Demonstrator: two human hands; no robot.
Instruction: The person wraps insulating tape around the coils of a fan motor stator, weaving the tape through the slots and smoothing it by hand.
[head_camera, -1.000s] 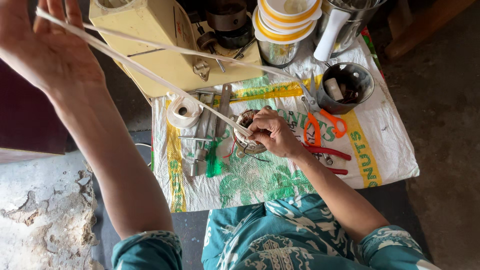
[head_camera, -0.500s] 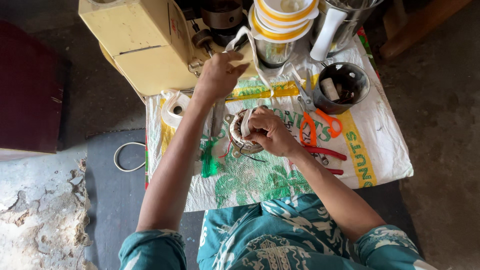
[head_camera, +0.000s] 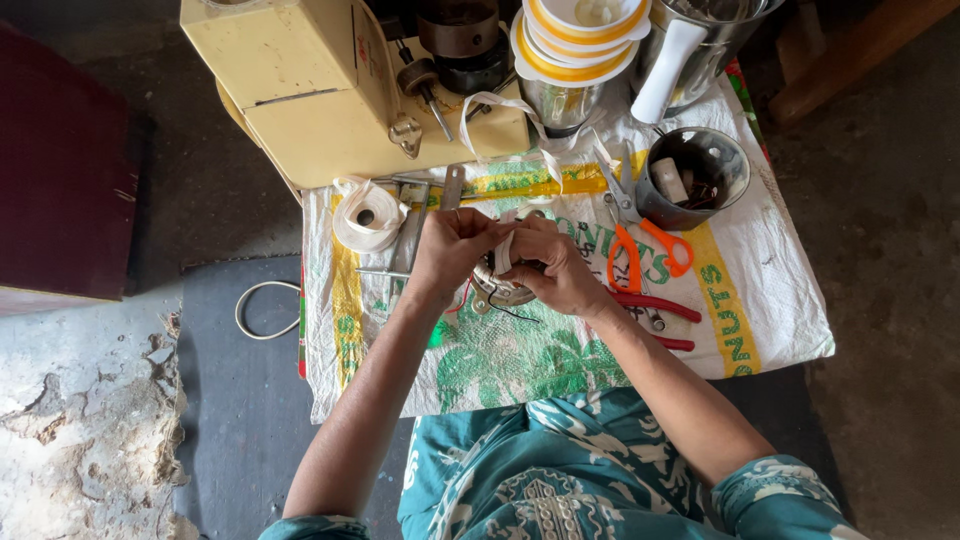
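Sleeves of teal patterned cloth are showing at the bottom edge, and both forearms are reaching up from them to meet over the middle of the table (head_camera: 780, 330), which is lying under a printed white sack. The left hand (head_camera: 452, 248) and the right hand (head_camera: 552, 268) are closing together on a round metal winding (head_camera: 497, 290), which is sitting on the sack between them and mostly hiding beneath the fingers. The right hand's grip is pinching a strip of white tape (head_camera: 504, 252) against the winding; the left hand's grip is curling tight on the winding's other side. The tape is running up and away in a loop toward the jars. Just right of the hands, orange-handled scissors (head_camera: 640, 250) and red-handled pliers (head_camera: 655, 305) are lying on the sack. To the left, a roll of white tape (head_camera: 367, 215) is resting near the sack's edge. Farther off, a grey cup (head_camera: 692, 175) holding small parts is standing beside the scissors, and behind it all a cream machine housing (head_camera: 320, 90) and stacked white-and-yellow lids (head_camera: 580, 35) are crowding the far edge.
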